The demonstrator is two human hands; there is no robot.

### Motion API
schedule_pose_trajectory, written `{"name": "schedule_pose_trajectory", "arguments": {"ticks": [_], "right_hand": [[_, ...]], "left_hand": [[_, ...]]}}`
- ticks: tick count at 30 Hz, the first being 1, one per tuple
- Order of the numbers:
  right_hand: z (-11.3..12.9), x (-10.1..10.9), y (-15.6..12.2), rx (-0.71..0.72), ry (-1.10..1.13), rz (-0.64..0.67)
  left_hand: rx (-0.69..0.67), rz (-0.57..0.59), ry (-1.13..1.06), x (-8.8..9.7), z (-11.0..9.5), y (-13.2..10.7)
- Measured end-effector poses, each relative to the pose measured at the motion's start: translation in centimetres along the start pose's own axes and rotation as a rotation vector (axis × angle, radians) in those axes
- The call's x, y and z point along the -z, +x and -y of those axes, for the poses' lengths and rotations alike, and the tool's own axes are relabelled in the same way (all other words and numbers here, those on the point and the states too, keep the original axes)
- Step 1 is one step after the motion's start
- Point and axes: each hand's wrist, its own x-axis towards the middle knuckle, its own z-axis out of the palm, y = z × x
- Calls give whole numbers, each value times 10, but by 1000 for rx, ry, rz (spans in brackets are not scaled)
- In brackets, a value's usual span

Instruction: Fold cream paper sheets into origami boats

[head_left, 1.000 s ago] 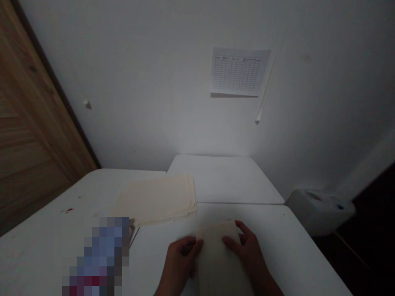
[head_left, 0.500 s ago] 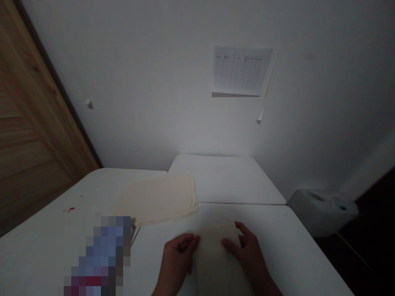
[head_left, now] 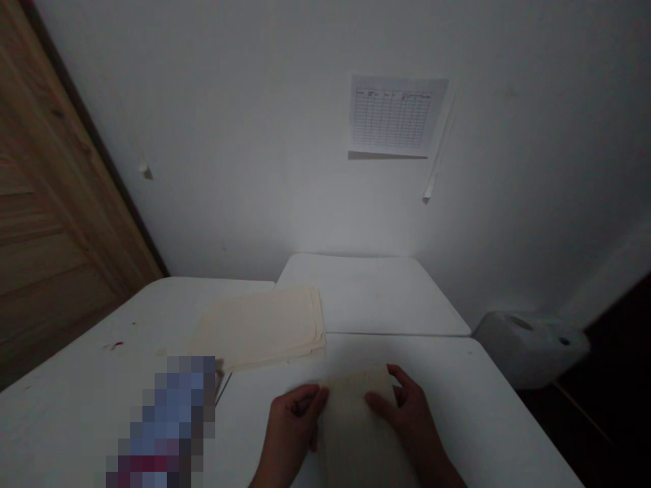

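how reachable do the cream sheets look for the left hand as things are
Probably yes: the cream sheets lie ahead and to the left of the left hand, with nothing visible between, though it may first need to release the pale piece.

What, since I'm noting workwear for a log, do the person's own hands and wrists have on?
The left hand and right hand are both ungloved. No sleeve, cuff, watch or bracelet shows within the frame. The picture is too dim to rule out small rings.
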Motion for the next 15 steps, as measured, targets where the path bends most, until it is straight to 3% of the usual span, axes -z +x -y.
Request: {"name": "schedule_pose_trajectory", "arguments": {"ticks": [15], "right_hand": [[-1,0,2,-6,2,-7]], "left_hand": [[-18,-13,16,0,4,0]]}}
